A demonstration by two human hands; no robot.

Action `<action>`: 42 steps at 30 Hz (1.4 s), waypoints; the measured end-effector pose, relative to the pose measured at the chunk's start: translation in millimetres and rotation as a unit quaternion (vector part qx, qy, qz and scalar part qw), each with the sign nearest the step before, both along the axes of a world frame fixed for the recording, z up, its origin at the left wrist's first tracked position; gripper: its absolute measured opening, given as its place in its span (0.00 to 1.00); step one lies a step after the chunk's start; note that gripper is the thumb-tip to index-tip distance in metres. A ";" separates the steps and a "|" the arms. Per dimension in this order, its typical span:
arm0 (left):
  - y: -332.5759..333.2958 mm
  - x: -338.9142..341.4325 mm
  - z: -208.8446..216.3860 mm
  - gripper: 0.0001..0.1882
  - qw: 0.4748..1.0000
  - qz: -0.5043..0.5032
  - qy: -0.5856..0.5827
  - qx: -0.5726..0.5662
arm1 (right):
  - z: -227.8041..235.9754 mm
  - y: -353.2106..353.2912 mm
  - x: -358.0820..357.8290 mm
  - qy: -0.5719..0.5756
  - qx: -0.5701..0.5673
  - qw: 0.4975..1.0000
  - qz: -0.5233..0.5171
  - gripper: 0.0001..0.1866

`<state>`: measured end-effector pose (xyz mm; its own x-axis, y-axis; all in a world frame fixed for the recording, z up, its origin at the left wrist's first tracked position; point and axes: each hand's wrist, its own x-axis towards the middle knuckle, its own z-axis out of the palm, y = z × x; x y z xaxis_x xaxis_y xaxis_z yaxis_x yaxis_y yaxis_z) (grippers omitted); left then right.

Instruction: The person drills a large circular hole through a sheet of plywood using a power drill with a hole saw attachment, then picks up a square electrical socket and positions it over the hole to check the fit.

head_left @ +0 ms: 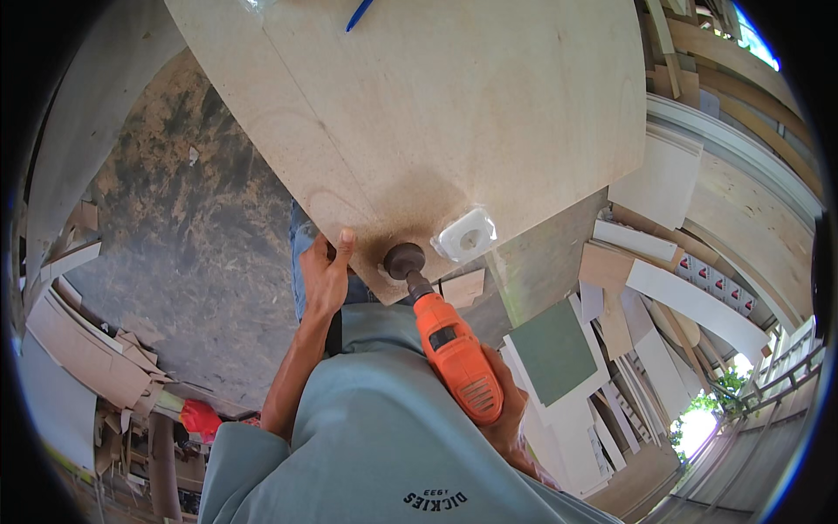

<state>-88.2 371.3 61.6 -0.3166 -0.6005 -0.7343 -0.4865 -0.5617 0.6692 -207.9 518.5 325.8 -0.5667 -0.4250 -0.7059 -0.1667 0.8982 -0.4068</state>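
A light plywood board (454,105) reaches away from my body, its narrow corner toward me. My right hand (506,409) is closed round the handle of an orange power drill (456,354). A dark round hole saw (404,260) on the drill's chuck meets the board near that corner, with brown sawdust around it. My left hand (325,278) grips the board's left edge, thumb on top; the other fingers are mostly hidden below. Right of the hole saw, a white rounded plastic piece (465,234) with clear wrapping or tape lies near the board's right edge.
A blue pen-like stick (358,15) lies on the board's far part. Dusty grey floor (183,262) spreads on the left. White and brown panel offcuts (681,288) crowd the right, near a green panel (552,352). A red object (201,420) sits at lower left among scraps.
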 end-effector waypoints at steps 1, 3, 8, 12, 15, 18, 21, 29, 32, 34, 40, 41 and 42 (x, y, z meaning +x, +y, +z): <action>-1.3 -0.4 2.0 0.37 1.000 -0.001 0.000 0.001 | 0.1 -0.2 0.4 -0.001 0.000 1.000 0.000 0.47; -1.3 0.3 1.7 0.38 1.000 -0.005 -0.001 0.003 | -0.5 -0.7 0.6 0.000 -0.004 1.000 -0.002 0.47; -0.2 0.5 1.8 0.40 1.000 -0.003 -0.002 -0.003 | -2.2 2.1 1.9 0.005 -0.016 1.000 -0.002 0.47; -0.2 1.0 0.3 0.38 1.000 -0.008 -0.003 0.012 | -2.7 1.7 1.6 0.002 -0.019 1.000 -0.009 0.47; -1.0 4.6 -0.3 0.34 0.999 -0.025 -0.006 0.037 | -1.9 1.2 1.9 0.001 -0.016 1.000 -0.009 0.47; -1.8 4.8 -0.4 0.34 0.999 -0.031 -0.012 0.039 | -1.7 0.8 2.0 -0.003 -0.008 1.000 -0.010 0.47; -1.8 4.7 -0.2 0.35 0.999 -0.026 -0.017 0.027 | -1.9 0.5 0.9 -0.005 -0.005 1.000 -0.005 0.47; -1.9 -0.9 3.4 0.38 1.000 -0.003 -0.006 0.000 | -3.0 3.7 2.0 0.004 -0.012 1.000 0.006 0.48; -1.3 1.0 1.3 0.39 1.000 -0.012 -0.014 0.002 | -3.5 5.2 2.0 0.003 -0.014 1.000 0.009 0.48; -1.3 0.7 1.5 0.40 1.000 -0.010 -0.012 0.000 | -2.9 3.3 0.6 0.000 -0.017 1.000 0.012 0.48; -1.8 -0.3 2.5 0.39 1.000 -0.014 -0.012 -0.009 | -2.5 5.9 0.5 -0.002 -0.010 1.000 0.012 0.48; -2.1 0.5 3.0 0.39 1.000 -0.014 -0.014 -0.012 | -3.0 5.8 -0.2 -0.006 -0.009 1.000 0.013 0.48; -1.5 2.0 2.1 0.39 1.000 -0.012 -0.015 -0.014 | -3.4 4.9 -1.0 -0.011 -0.009 1.000 0.014 0.48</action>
<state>-86.2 369.8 63.7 -0.3091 -0.6142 -0.7261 -0.5189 -0.5310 0.6700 -209.0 523.4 322.4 -0.5387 -0.4530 -0.7103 -0.1826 0.8859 -0.4264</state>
